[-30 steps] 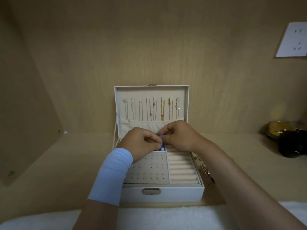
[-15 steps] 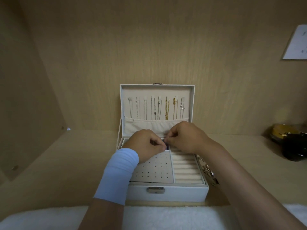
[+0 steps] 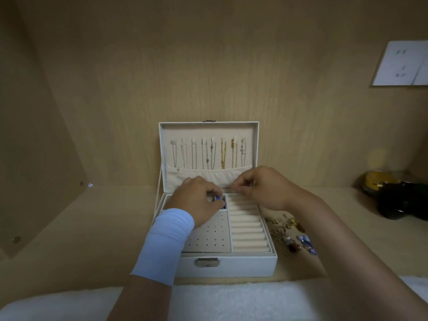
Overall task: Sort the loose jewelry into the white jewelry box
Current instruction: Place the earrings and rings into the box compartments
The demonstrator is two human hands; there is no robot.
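White jewelry box (image 3: 231, 265) sits long side left-right, latch (image 3: 206, 262) facing me, with loose jewelry (image 3: 289, 235) heaped just right of it, partly hidden by my right forearm. My left hand (image 3: 196, 202) curls over the back-left compartment, pinching a small blue piece (image 3: 217, 198) that is mostly hidden. My right hand (image 3: 266, 188) has its fingertips pinched together above the ring rolls (image 3: 247, 228), can't tell on what; the lid (image 3: 208, 130) stands upright behind.

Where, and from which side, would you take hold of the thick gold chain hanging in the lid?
Near its top, just under the peg, I think. The gold chain hangs straight against the upright lid of the white jewelry box, its lower end tucked into the fabric pocket. Pinch it from the front, lift it off the peg, then draw it up out.
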